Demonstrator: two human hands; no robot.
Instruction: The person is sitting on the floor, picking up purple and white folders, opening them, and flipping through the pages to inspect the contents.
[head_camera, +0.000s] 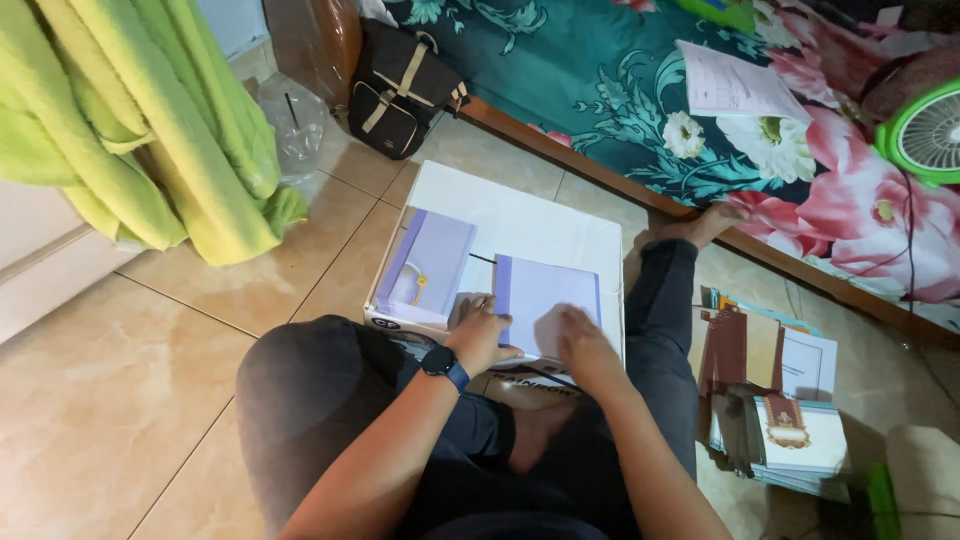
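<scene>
fan (925, 130) cut off, card (548, 300) part-covered by right hand (585, 345)

Under both hands, a flat white box (520, 225) on the tiled floor, with dark print along its near edge. On top of it, a lilac cover (430, 265) at the left with a small gold-and-white picture, and a white card (545, 300) with lilac edges at the right, pressed by the left hand (482, 335) and right hand (585, 345). Further right, on the floor, a stack of cards (775, 400) in maroon, tan and white.
</scene>
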